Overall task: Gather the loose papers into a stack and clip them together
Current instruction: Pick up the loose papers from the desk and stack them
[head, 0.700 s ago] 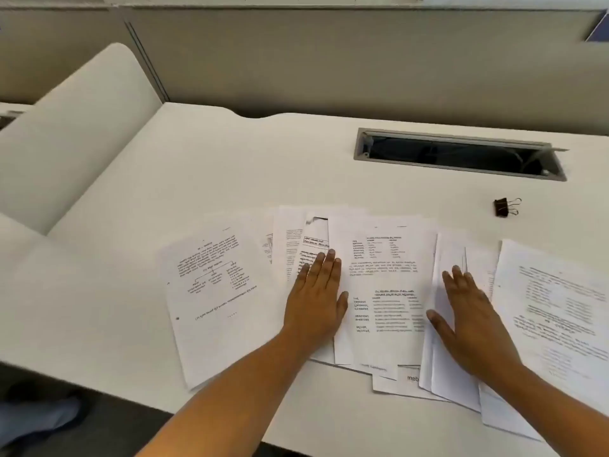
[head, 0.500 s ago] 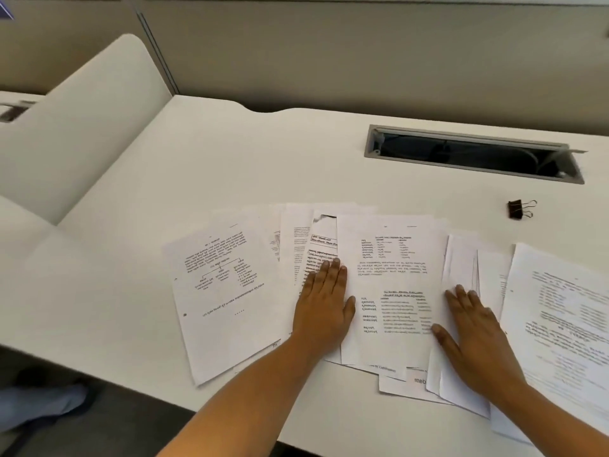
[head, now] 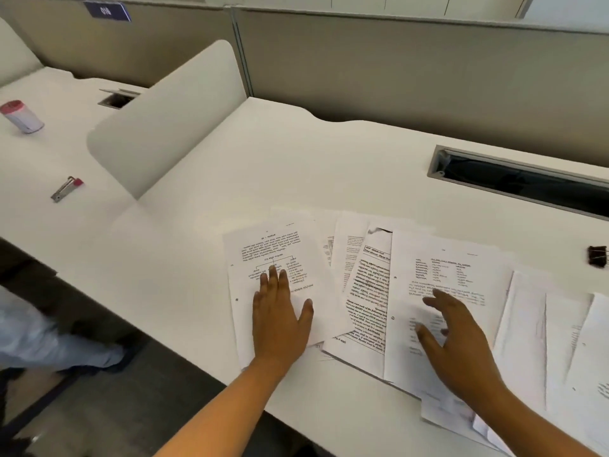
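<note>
Several loose printed papers lie fanned out and overlapping along the near edge of the white desk. My left hand rests flat, fingers together, on the leftmost sheet, which carries a tree diagram. My right hand hovers with spread fingers over a middle sheet that bears a printed table. More sheets spread to the right, out of the frame. A black binder clip lies on the desk at the far right edge, well clear of both hands.
A long cable slot is cut into the desk behind the papers. A white divider panel separates the neighbouring desk, where a stapler and a small canister lie. Another person's leg shows at lower left.
My left hand has slid left from the middle sheets onto the leftmost sheet. My right hand has moved left onto the table sheet and lifted. The view has swung left.
</note>
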Demonstrator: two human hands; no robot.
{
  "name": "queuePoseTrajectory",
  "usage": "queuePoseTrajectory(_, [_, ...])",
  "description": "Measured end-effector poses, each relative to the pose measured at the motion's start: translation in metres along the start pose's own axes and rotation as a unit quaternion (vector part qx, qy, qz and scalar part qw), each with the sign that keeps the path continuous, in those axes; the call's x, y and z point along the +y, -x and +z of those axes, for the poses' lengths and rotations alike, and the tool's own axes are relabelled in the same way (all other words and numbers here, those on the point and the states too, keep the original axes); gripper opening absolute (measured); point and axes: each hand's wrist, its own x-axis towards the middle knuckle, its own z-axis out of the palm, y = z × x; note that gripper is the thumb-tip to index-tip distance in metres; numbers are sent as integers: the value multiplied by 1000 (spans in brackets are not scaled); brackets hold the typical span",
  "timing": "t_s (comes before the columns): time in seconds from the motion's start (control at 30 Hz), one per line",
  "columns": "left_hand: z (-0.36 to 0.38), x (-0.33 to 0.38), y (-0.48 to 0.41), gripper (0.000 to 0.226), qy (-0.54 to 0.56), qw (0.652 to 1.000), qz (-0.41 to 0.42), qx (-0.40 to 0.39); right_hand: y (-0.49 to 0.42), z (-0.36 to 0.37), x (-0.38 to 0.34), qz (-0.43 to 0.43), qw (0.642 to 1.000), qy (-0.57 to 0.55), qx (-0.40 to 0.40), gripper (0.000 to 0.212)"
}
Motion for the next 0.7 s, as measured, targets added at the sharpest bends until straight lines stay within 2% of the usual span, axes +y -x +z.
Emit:
queuePoseTrajectory(0.07, [-8,-21,4,78,-39,999,-18,-10,-6,13,-24,1,999,-46,-12,46])
queuePoseTrajectory(0.17, [-11,-43,11,78,-93,995,-28,-27,-14,29,-53,36,993,-85,-70,42])
queuePoseTrajectory(0.3, [-5,-61,16,79,-121,992,-36,-29,-21,48,-76,67,988,-63,-124,38])
queuePoseTrajectory(0.5, [4,-69,20,102,-133,991,-22,3,-24,60,-95,89,989,-42,-111,25])
queuePoseTrajectory(0.7, [3,-68,19,90,-130,991,-23,-12,-30,69,-101,127,980,-77,-131,23])
